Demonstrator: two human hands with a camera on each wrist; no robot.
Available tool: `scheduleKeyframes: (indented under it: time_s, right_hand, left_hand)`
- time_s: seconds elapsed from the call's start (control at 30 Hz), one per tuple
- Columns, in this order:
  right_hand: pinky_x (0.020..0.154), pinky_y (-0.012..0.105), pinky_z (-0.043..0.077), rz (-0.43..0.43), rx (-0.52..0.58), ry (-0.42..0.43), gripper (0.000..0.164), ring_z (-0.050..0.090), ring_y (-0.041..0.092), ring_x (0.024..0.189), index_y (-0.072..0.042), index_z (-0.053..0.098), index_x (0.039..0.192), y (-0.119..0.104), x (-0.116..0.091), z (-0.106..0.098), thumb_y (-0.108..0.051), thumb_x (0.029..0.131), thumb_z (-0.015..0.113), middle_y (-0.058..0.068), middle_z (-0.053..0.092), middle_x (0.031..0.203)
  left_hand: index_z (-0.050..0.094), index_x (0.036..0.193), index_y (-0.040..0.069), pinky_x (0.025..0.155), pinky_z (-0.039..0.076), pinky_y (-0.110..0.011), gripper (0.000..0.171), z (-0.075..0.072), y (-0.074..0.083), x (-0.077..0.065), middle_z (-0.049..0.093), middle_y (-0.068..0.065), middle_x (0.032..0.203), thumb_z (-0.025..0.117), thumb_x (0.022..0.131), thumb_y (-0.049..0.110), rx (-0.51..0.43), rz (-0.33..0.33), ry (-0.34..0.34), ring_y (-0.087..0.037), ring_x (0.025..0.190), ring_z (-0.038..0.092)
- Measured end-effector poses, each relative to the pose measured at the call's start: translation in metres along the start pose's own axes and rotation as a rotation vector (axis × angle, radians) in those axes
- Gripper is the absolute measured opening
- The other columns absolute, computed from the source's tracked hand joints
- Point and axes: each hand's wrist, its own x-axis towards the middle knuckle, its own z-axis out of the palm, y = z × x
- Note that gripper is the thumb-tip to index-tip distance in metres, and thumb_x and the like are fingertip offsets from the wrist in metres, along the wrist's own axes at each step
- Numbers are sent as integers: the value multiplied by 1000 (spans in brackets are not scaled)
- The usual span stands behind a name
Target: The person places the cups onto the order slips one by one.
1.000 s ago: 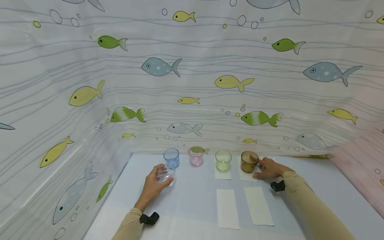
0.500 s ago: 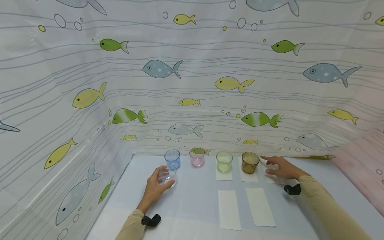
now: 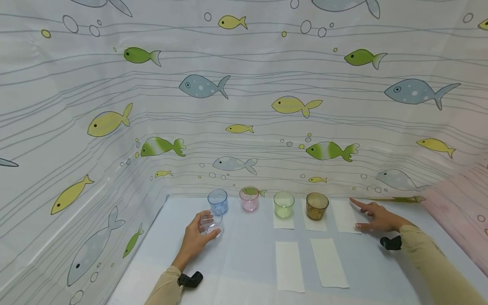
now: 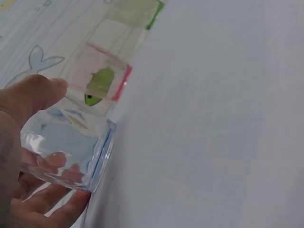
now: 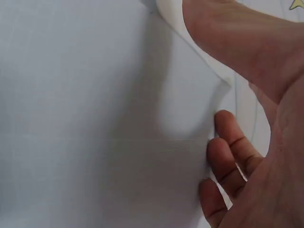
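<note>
My left hand [image 3: 193, 237] is curled round a clear glass [image 3: 215, 226], thumb on the near side and fingers behind. In the left wrist view the clear glass [image 4: 71, 147] lies between thumb and fingers, its base close to the table. Just behind it stands a blue glass [image 3: 217, 199]. My right hand [image 3: 381, 218] holds nothing; its fingers are extended at the right edge of a white strip [image 3: 345, 217]. In the right wrist view, the thumb side covers part of that strip [image 5: 173, 12], and several fingertips [image 5: 221, 154] are near the table surface.
A pink glass [image 3: 249, 201], a green glass [image 3: 284, 205] and an amber glass [image 3: 317, 206] stand in a row along the back wall. The green and amber ones are on white strips. Two more strips, left [image 3: 289, 267] and right [image 3: 328, 262], lie nearer the front.
My right hand has left the amber glass and moved right, uncovering the white strip beside it. The amber glass stays upright. My left hand keeps its grip on the clear glass.
</note>
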Motion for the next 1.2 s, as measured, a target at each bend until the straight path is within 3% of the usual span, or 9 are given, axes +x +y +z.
scheduleKeyframes:
  time_s: [0.2, 0.4, 0.63, 0.8, 1.0, 1.2]
  right_hand:
    - [84, 54, 50, -33, -58, 72, 98, 52, 41, 112, -18, 37, 165, 3, 2, 9, -46, 84, 87, 29, 52, 126]
    - [87, 68, 50, -8, -101, 78, 89, 50, 48, 116, -17, 49, 159, 0, -2, 7, -48, 85, 86, 28, 51, 126]
    - [89, 70, 48, 0, -80, 60, 89, 48, 51, 119, -11, 51, 157, -2, -1, 9, -49, 84, 86, 30, 50, 128]
    - [91, 67, 47, -2, -61, 40, 91, 46, 49, 120, -13, 50, 158, -3, -1, 7, -48, 83, 87, 29, 48, 130]
    - [88, 63, 46, -20, -51, 56, 90, 46, 49, 118, -24, 50, 159, 2, -2, 8, -51, 81, 89, 29, 49, 127]
    - [95, 68, 45, 23, -18, 22, 96, 44, 52, 124, -17, 48, 159, 1, 1, 7, -51, 80, 90, 31, 47, 131]
  left_hand:
    - [52, 147, -2, 107, 55, -52, 76, -1, 1, 0, 67, -22, 138, 92, 84, 14, 3, -9, -11, -37, 127, 67]
    - [51, 148, -3, 108, 55, -52, 77, -1, 2, 3, 67, -23, 138, 92, 84, 13, 2, -2, -26, -37, 127, 67]
    - [52, 148, 0, 108, 54, -54, 78, -3, 0, -2, 68, -19, 138, 92, 84, 16, 1, -18, -23, -35, 127, 67]
    - [53, 148, 2, 108, 54, -54, 76, -1, -1, -2, 68, -19, 138, 92, 84, 16, 1, -10, -20, -35, 127, 67]
    - [55, 147, 1, 108, 57, -41, 73, 1, -2, -2, 68, -21, 139, 91, 85, 15, -6, -3, -15, -36, 128, 67]
    - [55, 148, 0, 109, 53, -25, 75, -2, -6, -2, 66, -23, 142, 91, 84, 12, -102, -18, -31, -39, 132, 65]
